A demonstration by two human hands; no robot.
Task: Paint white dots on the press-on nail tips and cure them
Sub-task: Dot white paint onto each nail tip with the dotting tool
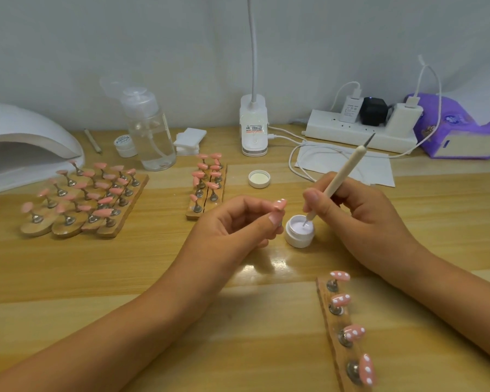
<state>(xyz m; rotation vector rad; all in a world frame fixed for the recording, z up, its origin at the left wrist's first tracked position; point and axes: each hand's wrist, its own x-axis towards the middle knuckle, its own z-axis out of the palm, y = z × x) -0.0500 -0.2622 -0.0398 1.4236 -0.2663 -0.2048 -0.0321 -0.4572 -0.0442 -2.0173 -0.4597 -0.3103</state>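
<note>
My left hand (232, 224) pinches a small metal stand bearing a pink nail tip (279, 204) with a few white dots, held just left of the open white gel pot (299, 232). My right hand (351, 210) grips a white dotting pen (338, 179), whose lower end dips into the white gel in the pot. On the wooden strip (335, 329) at the lower right stand several pink tips with white dots (340, 300). Plain pink tips fill the wooden holders at the left (82, 193) and in the middle (207, 182). The white curing lamp (26, 145) sits at the far left.
The pot's lid (259, 178) lies behind the pot. Along the back stand a clear pump bottle (150, 131), a small jar (124, 145), cotton pads (188, 140), a clip lamp (253, 125), a power strip (362, 128) with cables, and a purple tissue pack (461, 131).
</note>
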